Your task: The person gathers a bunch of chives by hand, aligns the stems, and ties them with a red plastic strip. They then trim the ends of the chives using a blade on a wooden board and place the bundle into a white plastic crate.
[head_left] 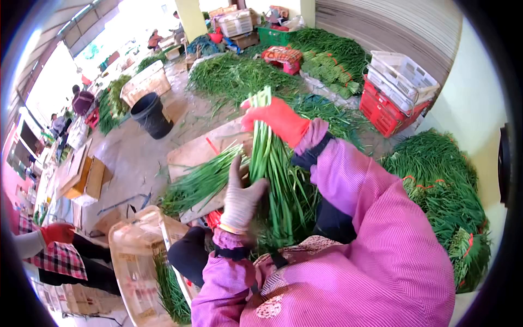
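Observation:
My right hand (pixel 278 121), in an orange-red glove, is wrapped round the pale stalk ends of a bunch of garlic chives (pixel 272 163). The long green leaves hang down from it toward my lap. My left hand (pixel 241 200), in a whitish knitted glove, is beside the bunch with fingers stretched and thumb apart. Just beyond its fingertips, a second bundle of chives (pixel 202 180) lies slantwise, pale ends toward the held bunch. Under it is a flat board (pixel 188 155), and a short red strip (pixel 211 145) rests on the board.
A clear plastic crate (pixel 136 261) holding greens stands at my left, near another person's red-gloved hand (pixel 57 233). Banded chives (pixel 441 185) are piled at my right. Ahead are a black bucket (pixel 152 115), loose chives (pixel 239 73), and white and red crates (pixel 388 106).

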A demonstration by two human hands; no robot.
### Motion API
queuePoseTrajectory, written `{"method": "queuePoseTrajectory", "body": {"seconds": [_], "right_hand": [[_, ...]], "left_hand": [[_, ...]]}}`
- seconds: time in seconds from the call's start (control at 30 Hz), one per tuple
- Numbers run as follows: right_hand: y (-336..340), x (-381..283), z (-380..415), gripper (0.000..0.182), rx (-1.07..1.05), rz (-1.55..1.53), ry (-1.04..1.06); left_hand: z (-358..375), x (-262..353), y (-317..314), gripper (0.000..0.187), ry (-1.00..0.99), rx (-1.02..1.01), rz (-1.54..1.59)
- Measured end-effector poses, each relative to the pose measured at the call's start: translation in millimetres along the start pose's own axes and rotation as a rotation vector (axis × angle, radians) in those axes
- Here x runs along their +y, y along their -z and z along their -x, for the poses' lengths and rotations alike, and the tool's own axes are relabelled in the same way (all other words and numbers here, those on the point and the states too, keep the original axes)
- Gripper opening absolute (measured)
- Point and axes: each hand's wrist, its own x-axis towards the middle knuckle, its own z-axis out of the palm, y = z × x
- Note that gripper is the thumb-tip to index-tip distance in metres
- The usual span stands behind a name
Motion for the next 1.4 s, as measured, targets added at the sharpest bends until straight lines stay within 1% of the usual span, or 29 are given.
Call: {"method": "queuePoseTrajectory", "body": {"seconds": [0.03, 0.1, 0.17, 0.23, 0.3, 0.37, 0.4, 0.43, 0.5, 0.53, 0.57, 0.6, 0.63, 0.7, 0.8, 0.87, 0.9, 0.93, 0.97, 1.0, 1.03, 1.07, 1.1, 1.17, 1.23, 1.27, 1.33, 1.37, 1.4], "right_hand": [[13, -5, -6, 0.035, -0.013, -0.106, 0.013], [21, -34, -5, 0.038, -0.078, -0.176, 0.076], [24, -50, 1, 0.038, -0.032, -0.126, 0.074], [24, -54, 3, 0.037, -0.037, -0.123, 0.102], [11, -51, 6, 0.037, -0.057, -0.115, 0.101], [-3, -48, 11, 0.036, -0.088, -0.173, 0.097], [-10, -53, 16, 0.034, -0.068, -0.178, 0.120], [-10, -52, 13, 0.034, -0.068, -0.177, 0.122], [-1, -52, 5, 0.032, 0.108, 0.019, 0.324], [0, -61, 13, 0.030, 0.161, 0.011, 0.376], [7, -63, 13, 0.030, 0.165, 0.015, 0.375], [18, -65, 8, 0.030, 0.148, -0.037, 0.394], [27, -68, 4, 0.030, 0.129, -0.092, 0.411], [38, -82, 9, 0.032, 0.120, -0.166, 0.323], [64, -66, -11, 0.033, 0.091, -0.065, 0.356], [60, -62, -22, 0.035, 0.097, 0.007, 0.386], [45, -68, -19, 0.035, 0.081, 0.008, 0.369], [33, -71, -12, 0.036, 0.039, 0.080, 0.425], [16, -74, -3, 0.037, 0.000, 0.145, 0.477], [-4, -75, 2, 0.036, -0.017, 0.168, 0.487], [-24, -75, 5, 0.036, -0.033, 0.194, 0.502], [-42, -72, 4, 0.036, -0.109, 0.197, 0.500], [-65, -75, 17, 0.033, -0.066, 0.319, 0.460], [-100, -63, 25, 0.031, -0.089, 0.397, 0.546], [-126, -59, 32, 0.035, -0.065, 0.454, 0.695], [-132, -57, 31, 0.035, -0.060, 0.454, 0.691], [-137, -53, 30, 0.039, -0.223, 0.024, 0.359], [-139, -51, 31, 0.039, -0.222, 0.024, 0.353], [-141, -48, 32, 0.043, -0.203, 0.126, 0.368]], "left_hand": [[-16, -25, 29, 0.066, -0.032, -0.004, -0.224], [-17, -23, 56, 0.060, -0.055, 0.178, -0.260], [-18, -22, 72, 0.059, -0.329, 0.243, -0.127], [-2, 32, 46, 0.054, -0.419, 0.282, -0.217], [8, 69, 16, 0.049, -0.871, 0.295, -0.849], [12, 71, -9, 0.049, -0.914, 0.147, -1.074], [10, 57, -16, 0.050, -0.837, -0.034, -1.157], [19, 37, -23, 0.048, -0.848, -0.053, -1.245], [28, -7, -3, 0.043, -0.723, -0.251, -1.451], [28, -36, 20, 0.043, -0.537, -0.381, -1.618], [31, -47, 41, 0.046, -0.192, -0.588, -1.732], [35, -48, 55, 0.050, 0.250, -0.704, -1.691], [35, -42, 71, 0.052, 0.377, -0.884, -1.686], [43, -29, 99, 0.046, 0.397, -0.651, -1.507], [40, 1, 133, 0.040, 0.364, -0.305, -1.322], [28, -1, 168, 0.039, 0.080, -0.034, -1.210], [20, 28, 154, 0.043, -0.294, -0.016, -1.159], [22, 55, 137, 0.056, -0.016, 0.102, -0.808], [5, 41, 145, 0.072, -0.215, 0.006, -0.429], [-2, 54, 132, 0.085, -0.324, 0.035, -0.482], [-4, 77, 108, 0.089, -0.397, 0.009, -0.563], [-1, 90, 82, 0.095, -0.429, 0.098, -0.682], [5, 104, 54, 0.092, -0.347, 0.026, -0.654], [8, 109, 13, 0.091, -0.217, -0.138, -0.362], [-32, 56, 19, 0.111, -0.352, 0.258, -0.825], [-38, 55, 22, 0.102, -0.559, 0.268, -0.576], [-27, 58, 14, 0.099, -0.522, 0.351, -0.419], [-20, 61, 11, 0.096, -0.484, 0.443, -0.261], [-23, 49, 18, 0.083, -0.507, 0.426, -0.082]]}}
